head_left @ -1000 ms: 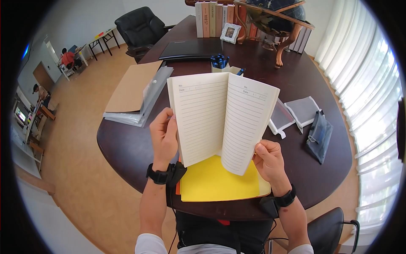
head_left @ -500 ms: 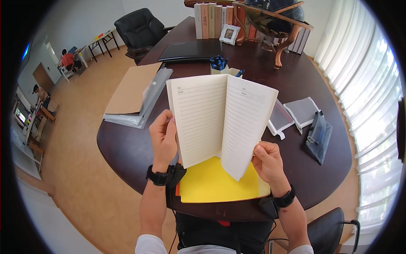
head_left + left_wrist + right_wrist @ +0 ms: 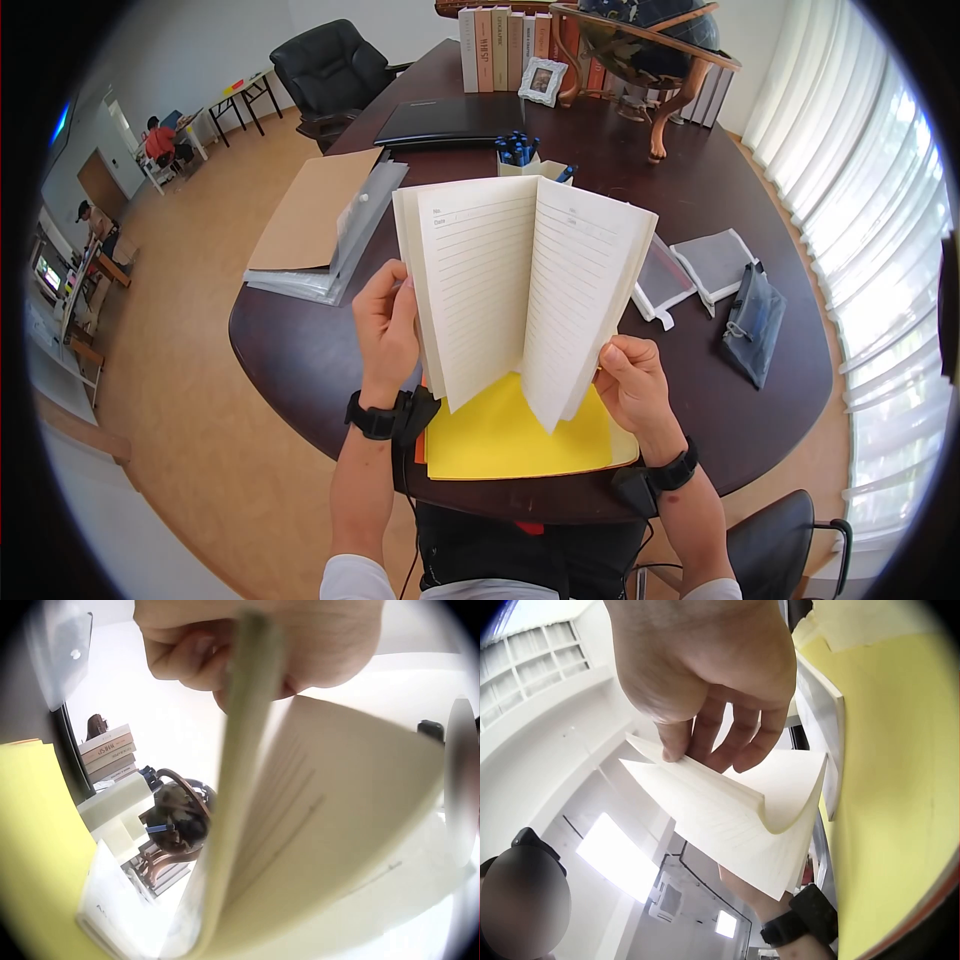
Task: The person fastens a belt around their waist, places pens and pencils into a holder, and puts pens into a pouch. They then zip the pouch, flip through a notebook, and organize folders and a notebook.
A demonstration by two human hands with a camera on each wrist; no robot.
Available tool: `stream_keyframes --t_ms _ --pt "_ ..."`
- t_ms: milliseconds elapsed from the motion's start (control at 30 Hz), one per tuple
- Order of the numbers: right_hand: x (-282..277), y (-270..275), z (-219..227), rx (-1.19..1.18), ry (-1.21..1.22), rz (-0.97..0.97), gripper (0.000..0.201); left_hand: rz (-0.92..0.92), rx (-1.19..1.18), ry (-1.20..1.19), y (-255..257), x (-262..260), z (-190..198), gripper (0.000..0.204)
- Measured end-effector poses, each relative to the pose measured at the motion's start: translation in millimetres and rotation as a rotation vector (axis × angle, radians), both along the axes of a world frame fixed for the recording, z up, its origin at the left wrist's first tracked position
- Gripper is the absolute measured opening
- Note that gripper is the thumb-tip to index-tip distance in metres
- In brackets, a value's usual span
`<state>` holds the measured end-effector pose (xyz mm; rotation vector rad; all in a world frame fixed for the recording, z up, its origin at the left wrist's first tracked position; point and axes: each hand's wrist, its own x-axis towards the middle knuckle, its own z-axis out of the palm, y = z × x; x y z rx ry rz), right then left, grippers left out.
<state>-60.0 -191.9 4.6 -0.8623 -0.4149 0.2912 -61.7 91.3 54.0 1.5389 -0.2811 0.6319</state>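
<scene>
An open notebook with ruled pages stands tilted up in front of me, both hands at its sides. My left hand grips the left edge, thumb in front. In the left wrist view, the fingers of the left hand curl behind the thick block of pages. The right edge is pinched by my right hand. Loose leaves of the notebook bow away from the right thumb and fingers in the right wrist view. Below the notebook lies a yellow sheet or folder on the desk.
On the dark desk, brown and clear folders lie left. A closed laptop, a pen holder, books and a globe stand farther back. Mesh pouches and a dark pouch lie right.
Leaves of the notebook have flipped: a loose leaf now hangs on the left page side, and the right leaves droop lower at their bottom corner. Both hands stay almost in place.
</scene>
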Motion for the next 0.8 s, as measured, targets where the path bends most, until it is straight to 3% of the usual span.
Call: stream_keyframes --t_ms 800 --pt "-0.8 1.9 1.7 0.024 0.005 0.012 0.027 0.007 -0.015 0.015 -1.3 -1.4 1.5 0.018"
